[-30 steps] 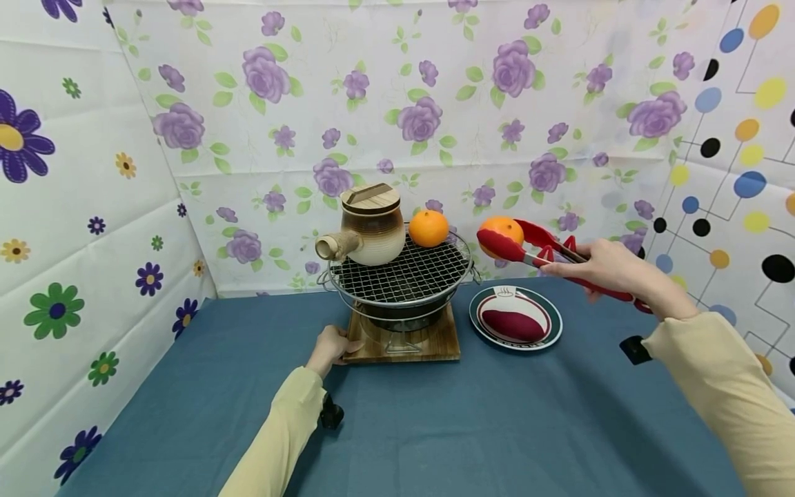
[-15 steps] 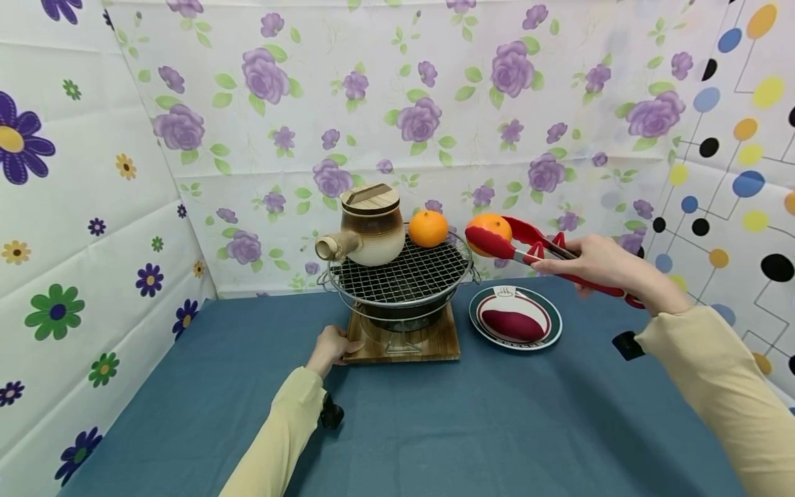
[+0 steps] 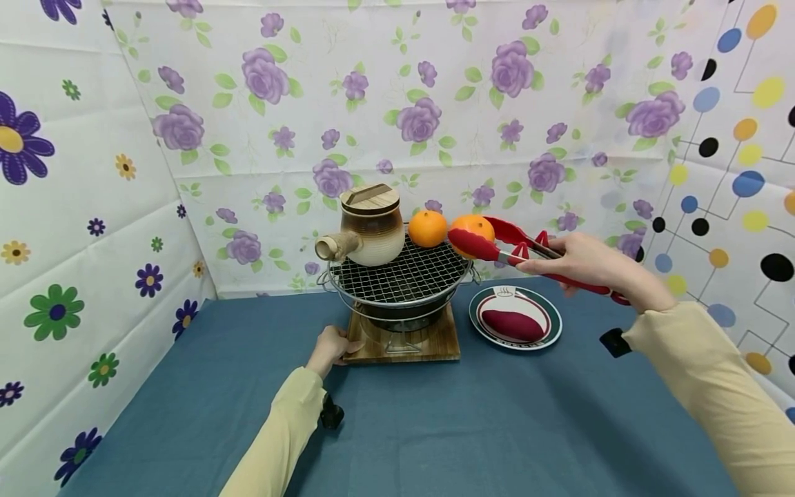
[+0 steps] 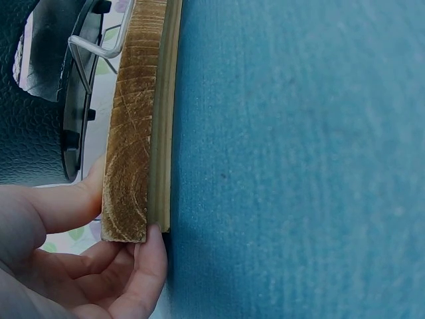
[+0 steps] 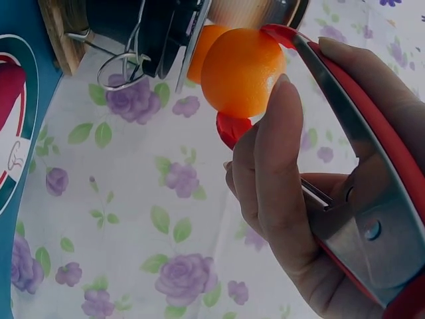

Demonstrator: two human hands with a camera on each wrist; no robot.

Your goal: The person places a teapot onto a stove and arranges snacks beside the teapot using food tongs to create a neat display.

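Note:
My right hand (image 3: 586,262) grips red-tipped tongs (image 3: 528,250), whose ends clasp an orange (image 3: 473,229) at the right rim of the grill. In the right wrist view, that orange (image 5: 242,73) sits between the two red tips. Another orange (image 3: 428,228) rests on the black grill mesh (image 3: 397,276), right of a lidded clay pot (image 3: 373,231) with a side handle. My left hand (image 3: 329,347) holds the left front corner of the wooden board (image 3: 435,342) under the grill. The left wrist view shows thumb above and fingers below the board's edge (image 4: 129,159).
Right of the grill stands a green-rimmed plate (image 3: 555,324) bearing a dark red sweet potato-shaped item (image 3: 512,325). Blue cloth (image 3: 397,428) covers the table. A flowered sheet (image 3: 248,172) hangs close behind the grill, with patterned sheets on both sides.
My right hand has moved left with the tongs, carrying the orange from above the plate to the grill's right rim, slightly lower. The left hand has stayed on the board.

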